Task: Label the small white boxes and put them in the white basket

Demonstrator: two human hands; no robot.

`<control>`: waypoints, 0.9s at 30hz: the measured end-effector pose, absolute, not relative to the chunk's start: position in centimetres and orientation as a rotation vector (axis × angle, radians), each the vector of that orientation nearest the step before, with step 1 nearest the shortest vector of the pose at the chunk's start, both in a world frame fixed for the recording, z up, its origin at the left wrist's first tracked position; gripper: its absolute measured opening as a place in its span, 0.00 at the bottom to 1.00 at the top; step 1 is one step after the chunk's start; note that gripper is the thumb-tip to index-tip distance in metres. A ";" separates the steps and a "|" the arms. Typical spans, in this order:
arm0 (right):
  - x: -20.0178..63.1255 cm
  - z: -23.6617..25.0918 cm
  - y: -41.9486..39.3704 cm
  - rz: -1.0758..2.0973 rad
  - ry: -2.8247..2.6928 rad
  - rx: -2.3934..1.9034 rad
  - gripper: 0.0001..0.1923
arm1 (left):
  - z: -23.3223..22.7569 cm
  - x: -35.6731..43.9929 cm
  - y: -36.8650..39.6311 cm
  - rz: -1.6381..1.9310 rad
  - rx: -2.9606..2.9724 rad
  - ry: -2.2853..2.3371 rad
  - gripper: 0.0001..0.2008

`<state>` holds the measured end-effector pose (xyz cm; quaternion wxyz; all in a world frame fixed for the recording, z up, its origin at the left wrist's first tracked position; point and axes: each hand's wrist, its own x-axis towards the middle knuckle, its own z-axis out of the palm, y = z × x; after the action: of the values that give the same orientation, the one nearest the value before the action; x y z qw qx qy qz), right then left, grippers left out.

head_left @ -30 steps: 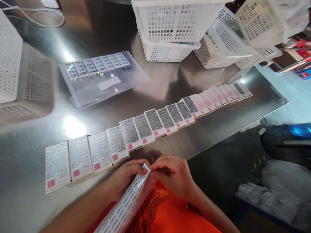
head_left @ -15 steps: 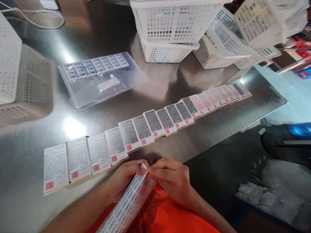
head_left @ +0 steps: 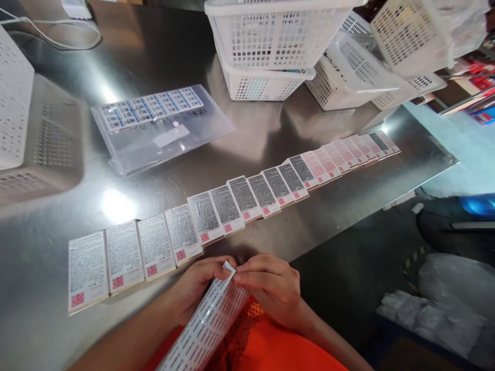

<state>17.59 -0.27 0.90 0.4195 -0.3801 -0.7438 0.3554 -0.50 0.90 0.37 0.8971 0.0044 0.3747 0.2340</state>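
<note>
A curled sheet of printed labels (head_left: 204, 319), white with rows of short dark text, lies across my lap and rises between both hands. My left hand (head_left: 199, 286) grips its upper end, thumb on top near the corner. At that same corner, the fingers of my right hand (head_left: 273, 283) are pinched together at the edge; whether a single label is between them is too small to tell. Just beyond my hands, a long row of flat boxes (head_left: 193, 216) with dark print and red square codes runs across the steel table (head_left: 255, 242).
A clear plastic envelope (head_left: 201, 123) with blue-and-white stickers lies behind the row. White perforated baskets (head_left: 266, 85) are stacked at the back, and another basket (head_left: 11, 103) stands at far left. Plastic bags (head_left: 444, 309) lie at lower right, beyond the table edge.
My hands stay at the sheet's upper corner, where slightly more of the white end now shows. The view has shifted a little; the boxes look unmoved.
</note>
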 end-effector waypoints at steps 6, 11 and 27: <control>18.1 2.0 0.2 1.058 -1.786 -1.046 0.06 | 0.1 -0.6 0.7 0.470 0.066 0.773 0.04; 23.3 3.6 5.5 0.884 -1.537 -1.509 0.05 | 0.1 -0.4 0.3 0.416 0.067 0.808 0.06; 26.5 5.0 14.2 0.877 -1.994 -1.994 0.15 | -1.4 -0.4 1.2 0.374 0.209 0.879 0.08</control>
<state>26.55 14.20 5.04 0.0940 -0.6721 -0.6723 0.2957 -0.35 1.15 -1.36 0.8828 0.1002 0.4224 0.1794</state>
